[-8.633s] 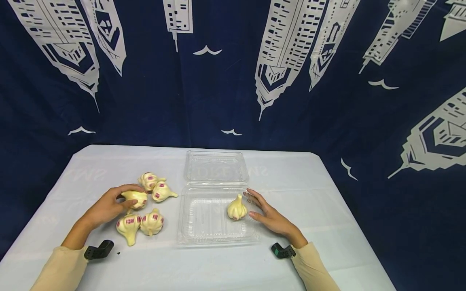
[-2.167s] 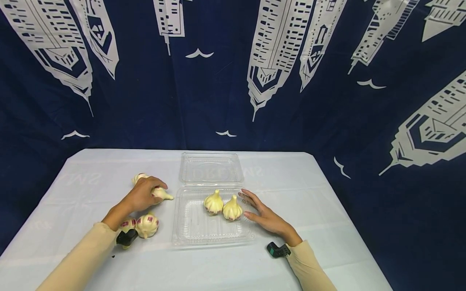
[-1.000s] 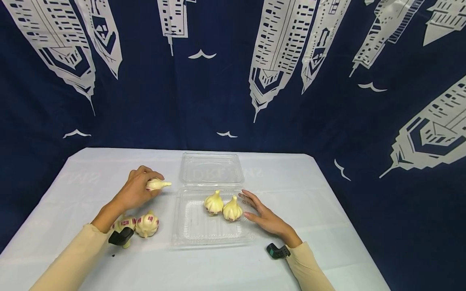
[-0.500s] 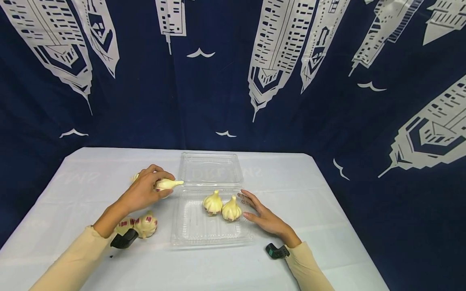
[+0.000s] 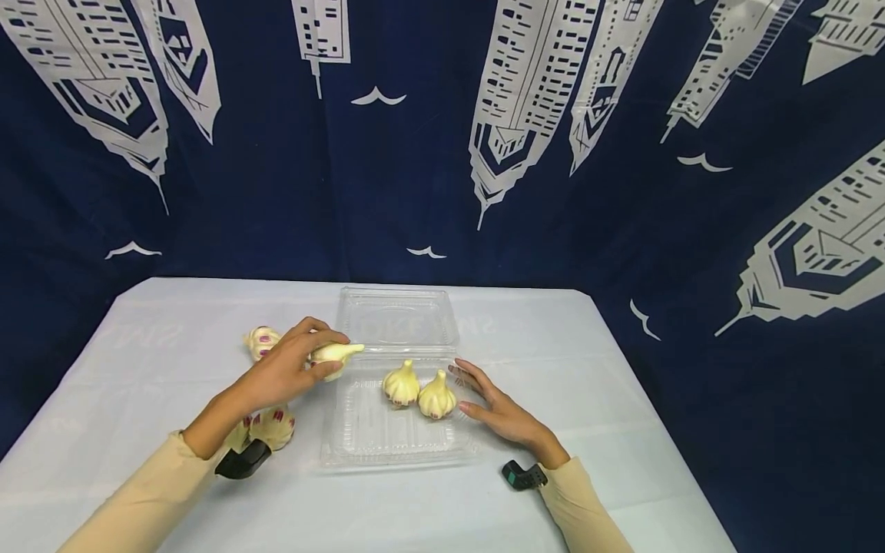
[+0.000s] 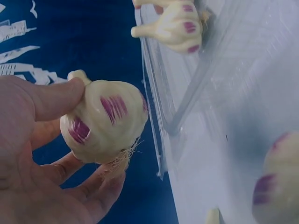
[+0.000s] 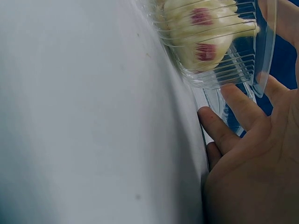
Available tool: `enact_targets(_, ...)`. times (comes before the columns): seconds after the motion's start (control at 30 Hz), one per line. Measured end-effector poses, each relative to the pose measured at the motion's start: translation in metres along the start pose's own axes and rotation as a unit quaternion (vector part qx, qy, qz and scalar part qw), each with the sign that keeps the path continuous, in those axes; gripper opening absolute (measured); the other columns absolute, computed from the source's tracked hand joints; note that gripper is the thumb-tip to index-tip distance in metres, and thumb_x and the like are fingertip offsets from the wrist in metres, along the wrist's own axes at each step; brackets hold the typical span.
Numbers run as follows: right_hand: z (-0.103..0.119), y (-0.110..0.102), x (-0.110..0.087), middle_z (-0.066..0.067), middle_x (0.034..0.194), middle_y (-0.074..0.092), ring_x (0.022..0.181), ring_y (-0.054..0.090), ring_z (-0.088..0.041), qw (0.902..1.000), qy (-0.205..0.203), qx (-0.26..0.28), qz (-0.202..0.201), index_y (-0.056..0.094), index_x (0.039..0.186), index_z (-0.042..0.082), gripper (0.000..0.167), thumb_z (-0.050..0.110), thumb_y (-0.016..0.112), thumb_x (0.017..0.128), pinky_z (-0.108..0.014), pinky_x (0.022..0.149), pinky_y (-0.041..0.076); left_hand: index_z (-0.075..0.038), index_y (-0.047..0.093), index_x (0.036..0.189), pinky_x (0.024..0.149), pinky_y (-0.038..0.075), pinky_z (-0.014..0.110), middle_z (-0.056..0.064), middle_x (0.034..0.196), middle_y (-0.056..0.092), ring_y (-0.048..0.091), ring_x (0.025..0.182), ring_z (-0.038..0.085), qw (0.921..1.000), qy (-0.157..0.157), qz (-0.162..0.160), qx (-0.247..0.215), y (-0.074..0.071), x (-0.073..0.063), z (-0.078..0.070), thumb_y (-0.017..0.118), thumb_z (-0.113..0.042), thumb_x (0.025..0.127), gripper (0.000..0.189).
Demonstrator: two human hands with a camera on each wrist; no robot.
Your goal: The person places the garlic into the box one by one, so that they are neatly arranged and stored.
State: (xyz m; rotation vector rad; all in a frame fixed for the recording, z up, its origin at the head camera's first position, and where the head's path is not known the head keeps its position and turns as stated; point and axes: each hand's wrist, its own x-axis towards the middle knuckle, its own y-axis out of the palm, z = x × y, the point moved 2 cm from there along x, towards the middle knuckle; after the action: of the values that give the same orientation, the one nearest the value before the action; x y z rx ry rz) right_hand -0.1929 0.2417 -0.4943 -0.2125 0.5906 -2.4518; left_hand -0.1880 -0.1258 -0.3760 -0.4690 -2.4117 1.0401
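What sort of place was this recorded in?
Probably a staged recording setup rather than a working kitchen: a white-topped table, a navy-blue fabric backdrop printed with upside-down white buildings, and black wrist-worn cameras.

Purple-marked garlic bulb [image 5: 335,353] in left hand [image 5: 292,370], two bulbs [image 5: 401,385] upright in clear container [image 5: 397,463]

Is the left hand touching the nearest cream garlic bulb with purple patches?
Touching: in the left wrist view, the left hand has its thumb on the garlic bulb near the stem.
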Motion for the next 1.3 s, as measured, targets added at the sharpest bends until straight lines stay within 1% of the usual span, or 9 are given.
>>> enact_targets(0.17,0.0,0.002,0.0,-0.008,0.165,0.025,0.153,0.021,-0.033,1.0,-0.001,-0.002,0.002,0.01,0.161,0.02,0.074,0.021,0.056,0.104,-0.063,0.118,0.02,-0.007,0.067,0.126,0.088,0.044,0.044,0.012,0.12,0.055,0.05,0.108,0.028,1.0,0.0,0.01,0.001,0.007,0.001,-0.007,0.068,-0.005,0.093,0.033)
enact_targets(0.3,0.0,0.003,0.001,-0.006,0.165,0.025,0.152,0.022,-0.031,1.0,-0.004,-0.006,0.0,0.01,0.161,0.017,0.074,0.02,0.056,0.103,-0.062,0.118,0.02,-0.009,0.066,0.127,0.087,0.045,0.043,0.011,0.122,0.053,0.05,0.107,0.028,0.9995,0.005,0.031,-0.011,0.014,0.004,-0.014,0.067,-0.007,0.095,0.032)
enact_targets(0.53,0.001,0.003,0.003,-0.003,0.165,0.026,0.153,0.022,-0.028,1.0,-0.003,-0.009,0.002,0.011,0.161,0.029,0.074,0.02,0.057,0.103,-0.061,0.119,0.019,-0.009,0.065,0.124,0.096,0.047,0.048,0.01,0.122,0.056,0.055,0.115,0.028,0.9968,0.019,0.071,-0.033,0.034,0.006,-0.022,0.068,-0.006,0.093,0.031)
enact_targets(0.73,0.002,0.003,0.002,-0.006,0.166,0.025,0.153,0.02,-0.031,1.0,-0.002,-0.002,0.006,0.01,0.161,0.025,0.075,0.019,0.057,0.103,-0.062,0.119,0.018,-0.009,0.066,0.121,0.096,0.049,0.044,0.008,0.123,0.062,0.058,0.115,0.025,0.9932,0.043,0.095,-0.051,0.05,0.008,-0.029,0.071,-0.005,0.091,0.031)
enact_targets(0.87,0.002,0.002,0.002,-0.008,0.165,0.025,0.153,0.021,-0.033,1.0,-0.008,0.0,0.006,0.01,0.161,0.024,0.074,0.019,0.056,0.104,-0.064,0.118,0.019,-0.009,0.064,0.123,0.089,0.051,0.038,0.009,0.125,0.063,0.058,0.109,0.021,0.9891,0.034,0.116,-0.084,0.061,0.007,-0.035,0.071,-0.009,0.092,0.032)
enact_targets(0.97,0.002,0.001,0.002,-0.007,0.166,0.024,0.153,0.021,-0.032,0.9999,-0.008,0.004,0.008,0.01,0.161,0.026,0.074,0.019,0.056,0.104,-0.063,0.118,0.019,-0.01,0.062,0.126,0.082,0.051,0.031,0.01,0.124,0.061,0.056,0.1,0.018,0.9849,0.022,0.128,-0.115,0.072,0.006,-0.041,0.07,-0.014,0.094,0.032)
enact_targets(1.1,0.001,-0.001,0.002,-0.005,0.166,0.024,0.153,0.02,-0.03,0.9999,-0.005,0.006,0.007,0.011,0.161,0.027,0.073,0.019,0.055,0.104,-0.062,0.119,0.019,-0.01,0.061,0.126,0.074,0.048,0.025,0.009,0.116,0.06,0.052,0.087,0.014,0.9823,0.012,0.124,-0.14,0.087,0.007,-0.05,0.07,-0.017,0.095,0.033)
enact_targets(1.2,0.0,-0.001,0.001,-0.006,0.166,0.025,0.153,0.021,-0.032,0.9999,-0.007,0.007,0.004,0.011,0.161,0.025,0.073,0.018,0.055,0.104,-0.063,0.118,0.02,-0.01,0.061,0.125,0.07,0.044,0.024,0.006,0.107,0.06,0.049,0.081,0.014,0.9828,0.008,0.124,-0.137,0.099,0.008,-0.056,0.07,-0.017,0.095,0.032)
enact_targets(1.3,-0.001,0.0,0.001,-0.007,0.166,0.024,0.153,0.021,-0.032,0.9999,-0.007,0.01,0.007,0.01,0.161,0.025,0.073,0.017,0.055,0.104,-0.062,0.118,0.02,-0.01,0.061,0.124,0.075,0.043,0.028,0.006,0.106,0.061,0.053,0.088,0.017,0.9857,0.008,0.122,-0.116,0.109,0.008,-0.059,0.07,-0.017,0.095,0.032)
